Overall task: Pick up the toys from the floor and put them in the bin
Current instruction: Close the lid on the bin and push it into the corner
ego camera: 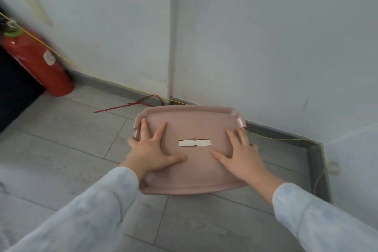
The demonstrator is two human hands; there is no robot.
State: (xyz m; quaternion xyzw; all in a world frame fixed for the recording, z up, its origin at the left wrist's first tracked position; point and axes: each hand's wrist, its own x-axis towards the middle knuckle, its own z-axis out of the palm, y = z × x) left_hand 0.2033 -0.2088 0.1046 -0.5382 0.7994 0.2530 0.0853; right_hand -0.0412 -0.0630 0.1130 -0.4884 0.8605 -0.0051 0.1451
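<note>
Head view. A pink bin lid [190,127] is seen over the tiled floor [61,149], close to the wall's skirting. The left hand [152,152] is pressed flat on the lid's left half and the right hand [243,155] on its right half. Both are spread with straight fingers, nothing grasped. A white label [194,143] is seen between them.

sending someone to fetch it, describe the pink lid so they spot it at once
Find the white pipe running down the wall to the grey tiled floor. Right in front of it is a pink plastic lid, with the left hand and right hand pressed flat on top. Only it is pink, with a torn white label at its centre.
</note>
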